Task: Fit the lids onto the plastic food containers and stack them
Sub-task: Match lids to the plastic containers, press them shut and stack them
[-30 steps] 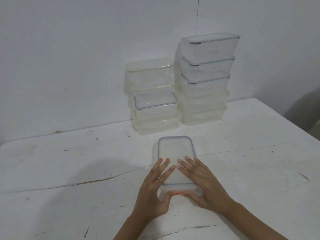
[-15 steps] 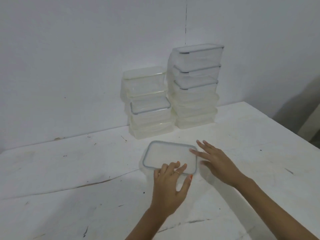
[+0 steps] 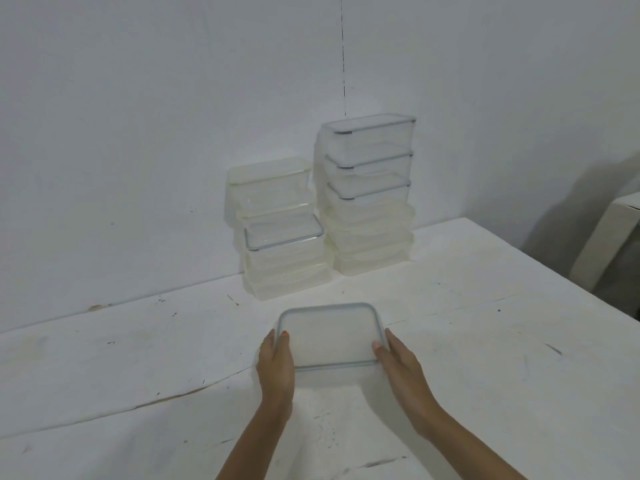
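Note:
A clear plastic container with a grey-rimmed lid (image 3: 330, 336) on it sits on the white table (image 3: 485, 358), long side toward me. My left hand (image 3: 275, 365) grips its left end, thumb on top of the lid. My right hand (image 3: 398, 367) grips the right end the same way. Against the wall stand two stacks of lidded containers: a shorter left stack (image 3: 284, 230) and a taller right stack (image 3: 370, 192).
The table's right edge runs diagonally at the far right, with a pale piece of furniture (image 3: 609, 244) beyond it. The wall stands right behind the stacks. The tabletop is scuffed and cracked near the front left.
The container was turned from lengthwise to crosswise. My hands went from pressing flat on the lid to gripping its two short ends. The camera has tilted, bringing the stacks lower in view.

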